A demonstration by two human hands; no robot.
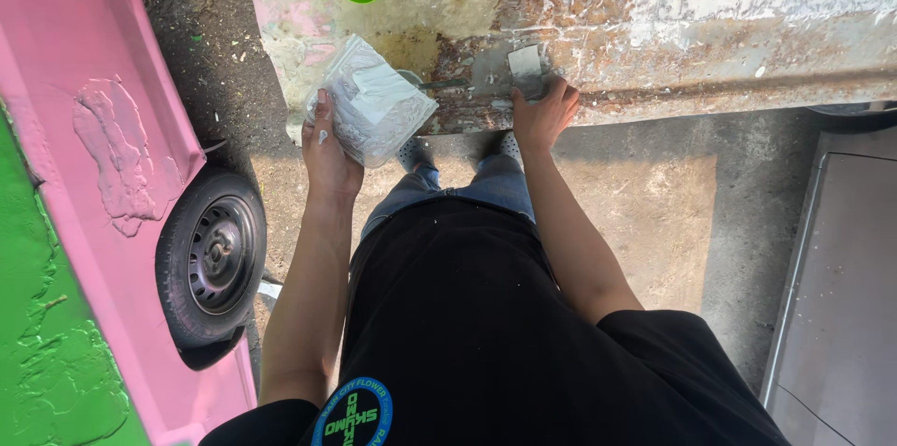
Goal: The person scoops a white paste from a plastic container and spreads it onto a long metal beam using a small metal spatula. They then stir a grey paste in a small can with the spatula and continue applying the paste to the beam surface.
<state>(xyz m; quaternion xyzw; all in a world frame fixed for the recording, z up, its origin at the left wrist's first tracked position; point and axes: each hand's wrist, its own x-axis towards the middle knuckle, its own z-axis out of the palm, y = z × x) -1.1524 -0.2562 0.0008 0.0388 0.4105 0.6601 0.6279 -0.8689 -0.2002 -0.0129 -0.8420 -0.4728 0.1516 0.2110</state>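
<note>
board (pixel 372 100): square, flat, smeared with grey-white filler, tilted, held up at left | scraper blade (pixel 525 68): small, flat, pale metal, pressed flat against the rusty panel (pixel 710 26) edge

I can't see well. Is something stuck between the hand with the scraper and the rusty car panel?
Nothing visible. The right hand presses the flat scraper straight against the rusty panel. The left hand holds the putty-covered board off to the side.
</note>
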